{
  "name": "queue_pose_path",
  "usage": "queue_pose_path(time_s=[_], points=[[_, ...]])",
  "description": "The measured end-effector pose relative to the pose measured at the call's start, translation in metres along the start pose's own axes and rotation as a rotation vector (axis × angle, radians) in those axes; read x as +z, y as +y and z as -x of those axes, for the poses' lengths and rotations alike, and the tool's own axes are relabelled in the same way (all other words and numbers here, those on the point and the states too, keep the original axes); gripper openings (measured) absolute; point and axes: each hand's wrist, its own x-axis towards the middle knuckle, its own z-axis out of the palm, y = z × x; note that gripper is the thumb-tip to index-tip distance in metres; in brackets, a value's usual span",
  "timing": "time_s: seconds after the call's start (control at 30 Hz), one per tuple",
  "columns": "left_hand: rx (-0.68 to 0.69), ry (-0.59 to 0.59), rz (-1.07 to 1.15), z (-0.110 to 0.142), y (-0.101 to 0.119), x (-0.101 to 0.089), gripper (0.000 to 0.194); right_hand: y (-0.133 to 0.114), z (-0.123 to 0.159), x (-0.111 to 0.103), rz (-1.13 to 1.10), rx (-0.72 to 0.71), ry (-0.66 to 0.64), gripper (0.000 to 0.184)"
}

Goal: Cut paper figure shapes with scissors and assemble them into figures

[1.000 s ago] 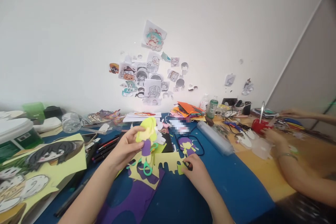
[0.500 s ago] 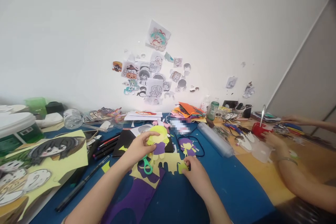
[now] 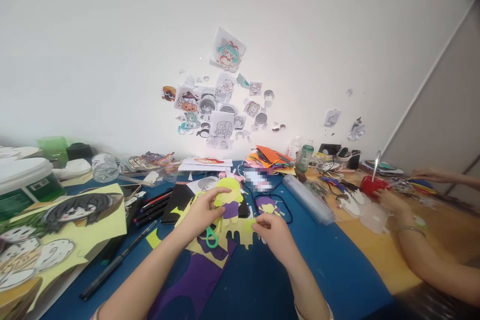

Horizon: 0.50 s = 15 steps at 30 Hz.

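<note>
My left hand (image 3: pixel 204 214) is closed on a paper doll (image 3: pixel 230 208) with a yellow head and a purple body, pinching it at its left side. My right hand (image 3: pixel 275 234) pinches a small yellow-green paper piece (image 3: pixel 248 225), just to the lower right of the doll. Under my left hand, the green handle of a pair of scissors (image 3: pixel 212 238) shows; the blades are hidden. A second purple and yellow paper doll (image 3: pixel 267 205) lies behind my right hand, partly covered by it. Pale yellow cut paper (image 3: pixel 236 236) and purple cut paper (image 3: pixel 191 287) lie below the hands.
Pens (image 3: pixel 154 208) and a long black pen (image 3: pixel 118 261) lie to the left, near large drawn figures (image 3: pixel 80 212). A clear plastic roll (image 3: pixel 307 199) and orange paper sheets (image 3: pixel 270 155) are to the right and back. Another person's arm (image 3: pixel 420 255) reaches toward a red container (image 3: pixel 369 187).
My right hand has moved left and slightly up with the yellow-green piece, closer to the doll. My left hand has shifted slightly right with the doll.
</note>
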Motion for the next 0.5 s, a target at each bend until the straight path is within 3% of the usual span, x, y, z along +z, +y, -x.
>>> queue_pose_path(time_s=[0.1, 0.3, 0.5], points=[[-0.018, 0.011, 0.023, 0.000, 0.001, 0.001, 0.037, -0.012, -0.003, 0.005, -0.013, -0.026, 0.001, 0.016], [-0.041, -0.039, 0.066, 0.003, 0.010, 0.006, 0.037, -0.020, -0.016, 0.029, -0.272, 0.024, 0.035, 0.015], [-0.057, -0.073, 0.104, 0.005, 0.015, 0.007, 0.039, -0.014, -0.025, 0.041, -0.124, -0.119, 0.169, 0.008]])
